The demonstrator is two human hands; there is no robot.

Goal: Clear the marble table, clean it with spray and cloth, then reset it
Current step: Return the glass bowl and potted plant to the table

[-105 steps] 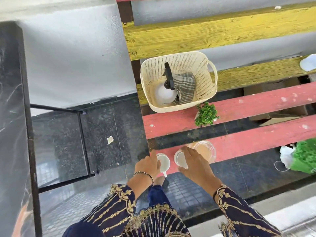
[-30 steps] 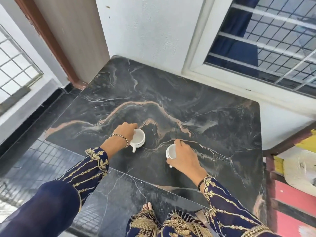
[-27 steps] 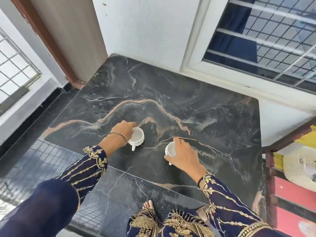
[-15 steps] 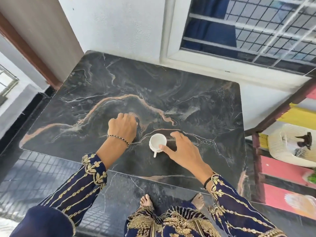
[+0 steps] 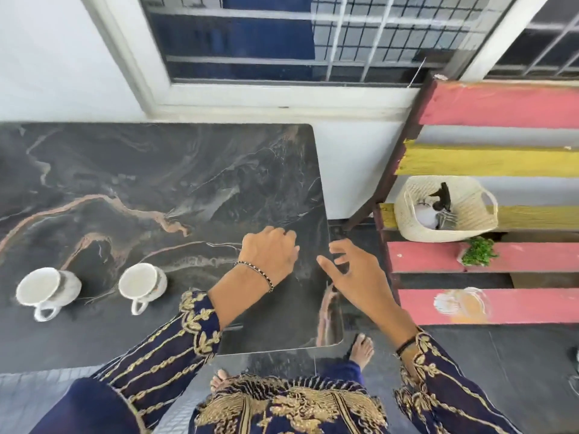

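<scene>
Two white cups stand side by side on the dark marble table (image 5: 175, 170), the left cup (image 5: 39, 291) and the right cup (image 5: 141, 285), handles toward me. My left hand (image 5: 269, 252) hovers over the table's right end, fingers loosely curled, holding nothing. My right hand (image 5: 354, 270) is past the table's right edge with fingers spread, empty. On the painted slat bench (image 5: 517, 255) to the right sit a cream basket (image 5: 416, 227) with a spray bottle (image 5: 438, 202) and striped cloth, a small green plant (image 5: 477, 256) and a blurred glass bowl (image 5: 460, 305).
A white wall and a barred window (image 5: 313, 42) run behind the table. My bare feet (image 5: 362, 347) stand on the dark floor between the table and the bench. A narrow gap separates the table's right edge from the bench frame.
Both hands have let go of the cups, which now stand on the table at the left. My view and both hands have swung right toward the bench.
</scene>
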